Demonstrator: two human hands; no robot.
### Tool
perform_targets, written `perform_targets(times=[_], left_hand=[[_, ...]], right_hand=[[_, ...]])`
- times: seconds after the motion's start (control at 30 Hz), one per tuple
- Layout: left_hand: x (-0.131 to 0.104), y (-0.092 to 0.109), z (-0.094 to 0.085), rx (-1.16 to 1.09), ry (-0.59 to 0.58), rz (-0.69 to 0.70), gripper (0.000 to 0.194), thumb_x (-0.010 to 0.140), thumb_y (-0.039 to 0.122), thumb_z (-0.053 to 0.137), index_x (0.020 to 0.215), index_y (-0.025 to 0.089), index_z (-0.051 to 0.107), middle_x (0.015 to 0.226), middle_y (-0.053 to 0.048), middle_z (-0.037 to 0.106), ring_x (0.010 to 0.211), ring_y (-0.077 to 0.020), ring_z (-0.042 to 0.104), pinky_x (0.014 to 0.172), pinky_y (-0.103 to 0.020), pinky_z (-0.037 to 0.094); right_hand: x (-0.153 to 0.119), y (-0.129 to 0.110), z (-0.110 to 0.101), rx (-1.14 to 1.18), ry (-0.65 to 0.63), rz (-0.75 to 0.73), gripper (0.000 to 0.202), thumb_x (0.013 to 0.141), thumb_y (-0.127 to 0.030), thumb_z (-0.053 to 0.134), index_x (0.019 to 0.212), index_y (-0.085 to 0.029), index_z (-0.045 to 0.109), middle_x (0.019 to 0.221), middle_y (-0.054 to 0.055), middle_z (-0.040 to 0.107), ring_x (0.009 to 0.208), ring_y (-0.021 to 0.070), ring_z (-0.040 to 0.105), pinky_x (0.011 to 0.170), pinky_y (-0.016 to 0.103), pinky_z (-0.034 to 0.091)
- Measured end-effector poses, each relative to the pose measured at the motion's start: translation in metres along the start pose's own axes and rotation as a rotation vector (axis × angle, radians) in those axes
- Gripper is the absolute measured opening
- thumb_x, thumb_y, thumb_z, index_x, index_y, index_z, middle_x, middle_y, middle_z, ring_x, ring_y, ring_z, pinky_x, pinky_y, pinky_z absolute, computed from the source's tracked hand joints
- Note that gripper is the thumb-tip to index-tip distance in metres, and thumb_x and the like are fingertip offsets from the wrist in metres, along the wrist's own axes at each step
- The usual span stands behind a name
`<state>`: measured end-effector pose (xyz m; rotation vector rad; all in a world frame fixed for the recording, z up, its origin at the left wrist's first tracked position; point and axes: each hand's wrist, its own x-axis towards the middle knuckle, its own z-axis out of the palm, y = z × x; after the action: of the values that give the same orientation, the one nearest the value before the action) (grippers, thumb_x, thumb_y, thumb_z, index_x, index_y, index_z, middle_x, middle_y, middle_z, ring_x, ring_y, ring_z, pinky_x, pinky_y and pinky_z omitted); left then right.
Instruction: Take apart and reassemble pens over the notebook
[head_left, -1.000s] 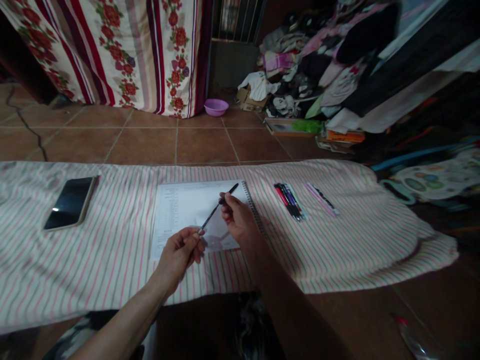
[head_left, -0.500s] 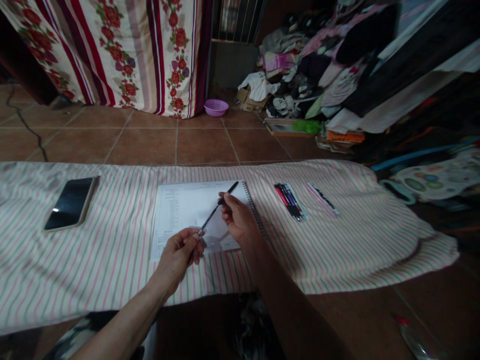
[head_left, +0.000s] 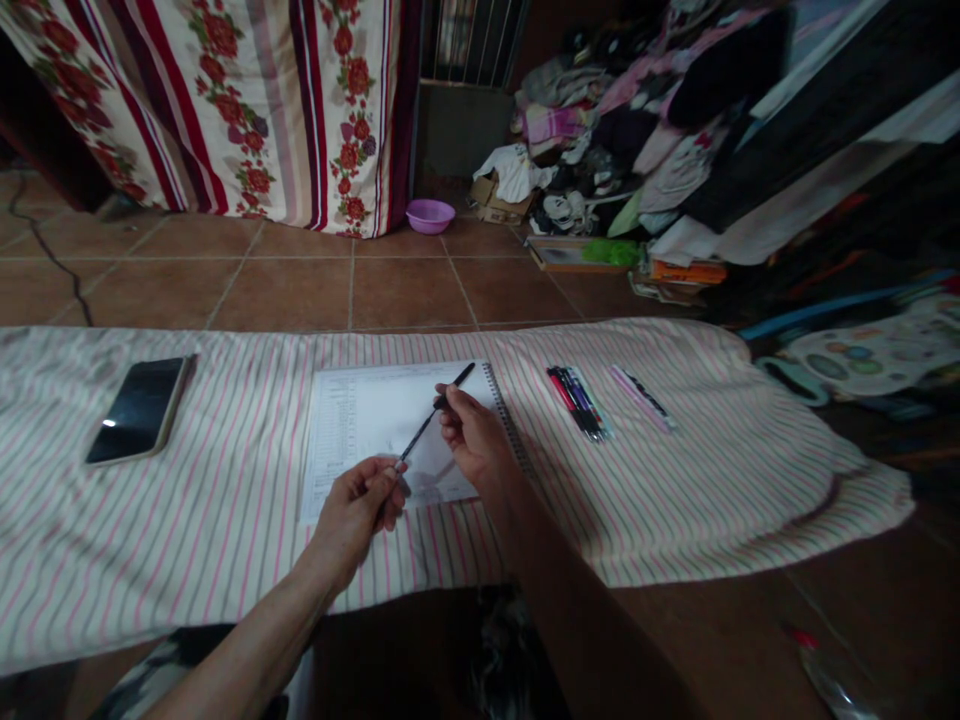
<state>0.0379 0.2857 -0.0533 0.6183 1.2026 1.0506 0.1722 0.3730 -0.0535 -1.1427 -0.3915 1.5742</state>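
A slim dark pen (head_left: 420,436) slants over the spiral notebook (head_left: 375,405). Its lower end is pinched between the thumb and fingers of my left hand (head_left: 367,493). Around its thicker black upper part, my right hand (head_left: 471,430) is closed, and the black end sticks out past the fingers. Whether the pen is one piece or two under the right fingers I cannot tell. Printed text runs down the left side of the notebook page, and the wire binding is on the right. My right forearm and hand hide part of the page and binding.
Several pens (head_left: 576,405) lie grouped right of the notebook, with a pink pen (head_left: 637,392) and a dark one beyond. A phone (head_left: 141,410) rests at the left on the striped cloth (head_left: 240,500). A purple basin (head_left: 430,215) and piled clothes (head_left: 570,130) are on the floor behind.
Both hands keep the same hold on the pen, with hardly any movement. The whole view has shifted very slightly.
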Motion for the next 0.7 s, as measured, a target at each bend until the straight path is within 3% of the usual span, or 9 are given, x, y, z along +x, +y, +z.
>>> perform_targets(times=[0.7], left_hand=[[0.003,0.004,-0.001,-0.052,0.032,0.021,0.031,0.065,0.036,0.066,0.081,0.010,0.061,0.051,0.002,0.053,0.038,-0.0036,0.036,0.040,-0.019,0.022]], right_hand=[[-0.006,0.012,0.005,-0.187,-0.060,0.012,0.021,0.058,-0.032,0.072,0.073,-0.018,0.070,0.066,-0.001,0.058,0.050,0.0035,0.042,0.042,0.017,0.026]])
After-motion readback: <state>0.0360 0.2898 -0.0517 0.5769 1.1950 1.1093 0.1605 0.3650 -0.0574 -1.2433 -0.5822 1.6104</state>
